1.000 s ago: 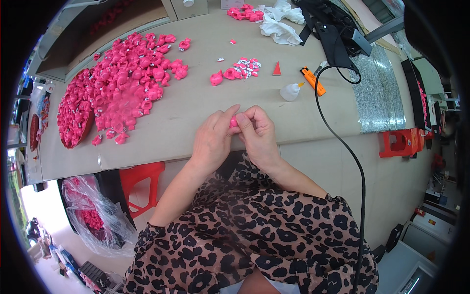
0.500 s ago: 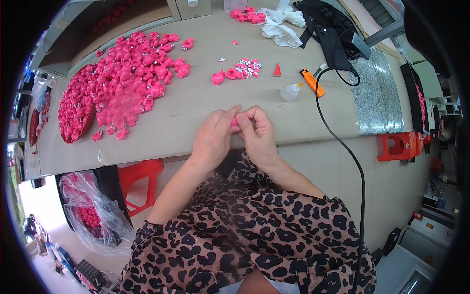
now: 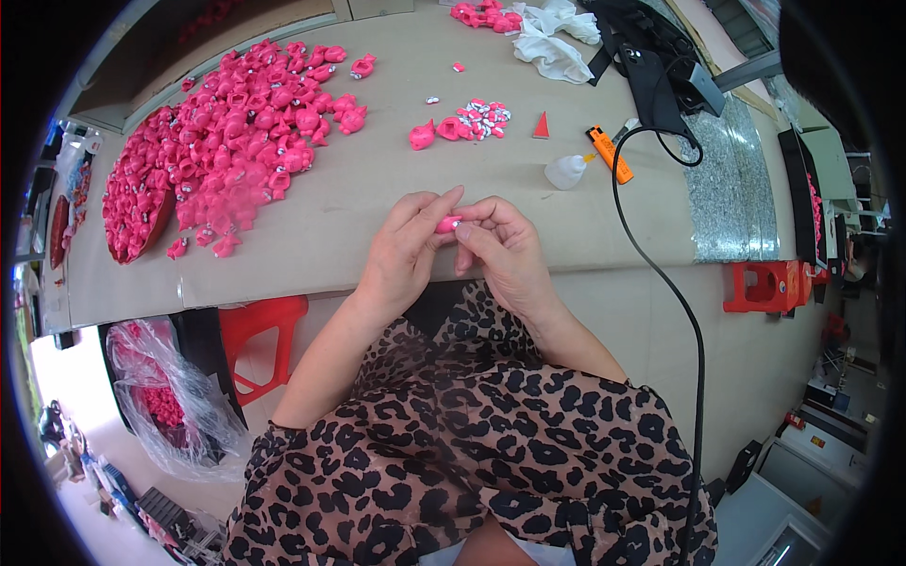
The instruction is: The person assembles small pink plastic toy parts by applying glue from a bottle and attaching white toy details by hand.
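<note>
Over the table's front edge my two hands meet around a small pink plastic piece (image 3: 446, 225). My left hand (image 3: 403, 243) grips its left side, fingers closed and partly hiding it. At its right end, the thumb and fingers of my right hand (image 3: 506, 247) pinch a tiny white-and-pink bit, too small to make out fully. Beyond my hands lie a pink bird-like figure (image 3: 422, 135), another hollow pink figure (image 3: 453, 128) and a little pile of small pink-and-white pieces (image 3: 488, 119).
A large heap of pink figures (image 3: 255, 113) spreads at left, partly in a round basket (image 3: 162, 231). At right are a white squeeze bottle (image 3: 565, 172), an orange cutter (image 3: 610, 154), a red triangular piece (image 3: 541, 124) and a black cable (image 3: 661, 280). White cloths (image 3: 552, 52) lie farther back.
The pink piece has been turned and shows more between my fingers, with a white spot now visible at its right end. My right hand has shifted slightly right; the view has moved a little.
</note>
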The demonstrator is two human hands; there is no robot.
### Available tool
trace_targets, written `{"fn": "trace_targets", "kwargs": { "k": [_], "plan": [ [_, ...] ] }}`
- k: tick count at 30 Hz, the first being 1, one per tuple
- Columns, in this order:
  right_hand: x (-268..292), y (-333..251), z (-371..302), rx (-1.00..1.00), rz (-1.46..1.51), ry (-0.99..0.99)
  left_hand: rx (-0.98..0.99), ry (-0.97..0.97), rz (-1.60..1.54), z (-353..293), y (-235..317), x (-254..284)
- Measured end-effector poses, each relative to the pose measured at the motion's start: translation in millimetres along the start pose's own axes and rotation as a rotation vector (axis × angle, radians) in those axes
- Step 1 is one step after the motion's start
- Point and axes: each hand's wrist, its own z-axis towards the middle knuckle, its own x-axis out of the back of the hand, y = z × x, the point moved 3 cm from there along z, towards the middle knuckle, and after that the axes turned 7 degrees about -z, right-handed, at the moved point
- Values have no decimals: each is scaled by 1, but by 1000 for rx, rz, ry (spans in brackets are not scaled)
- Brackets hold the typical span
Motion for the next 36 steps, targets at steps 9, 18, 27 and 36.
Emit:
{"fn": "trace_targets", "kwargs": {
  "k": [9, 18, 27, 36],
  "plan": [
    [-2, 0, 0, -2, -53, 40, 4, -20, -16, -1, 1, -1],
    [-4, -2, -1, -7, -76, 86, -21, -40, 40, -1, 0, -1],
    [-4, -1, -1, -1, -76, 88, -28, -38, 57, -2, -1, -3],
    [-5, -2, -1, 10, -79, 95, -34, -31, 59, -2, -1, -3]
  ]
}}
